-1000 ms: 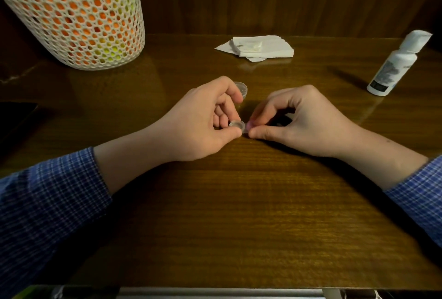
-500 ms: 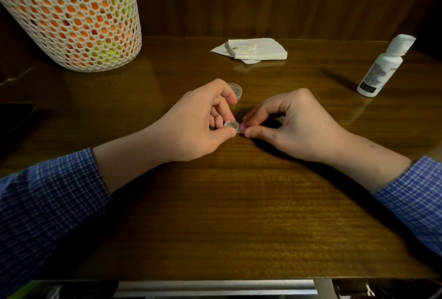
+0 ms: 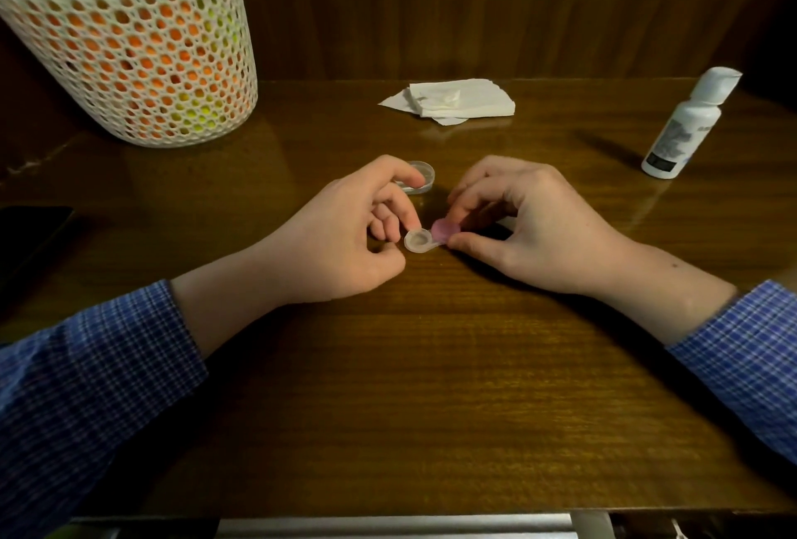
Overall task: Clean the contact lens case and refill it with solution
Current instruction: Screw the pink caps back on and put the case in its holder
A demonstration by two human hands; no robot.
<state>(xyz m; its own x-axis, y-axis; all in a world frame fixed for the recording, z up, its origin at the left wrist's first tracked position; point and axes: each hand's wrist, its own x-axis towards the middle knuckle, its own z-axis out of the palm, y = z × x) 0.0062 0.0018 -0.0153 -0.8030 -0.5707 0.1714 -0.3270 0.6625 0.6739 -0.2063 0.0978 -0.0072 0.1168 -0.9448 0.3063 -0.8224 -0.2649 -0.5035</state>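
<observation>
Contact lens case (image 3: 419,240) sits on the table (image 3: 431,366) at centre, between both hands. Its left well is uncapped, pale and open to the camera. The clear cap (image 3: 417,182) lies apart on the table just behind the left hand.

Left hand (image 3: 345,236): fingers loosely curled, middle fingertip and thumb touching the rim of the open well, steadying rather than gripping it.

Right hand (image 3: 530,228): thumb and forefinger pinch the purple cap (image 3: 444,229) on the case's other well; the cap looks tilted, likely partway unscrewed or just lifting off.

Solution bottle (image 3: 677,130) stands far right, capped, well apart. Folded tissue (image 3: 457,100) lies at the back of the table. White mesh basket (image 3: 129,55) sits back left.

Step in hand, as judged: opening the second well before cleaning. To do it well, the left hand should pin the case base flat so it does not spin with the cap; the right should turn with fingertips only and lift straight up. The purple cap is best set beside the clear one, inner face up, away from the table edge. Any old liquid could spill if the case tips.
</observation>
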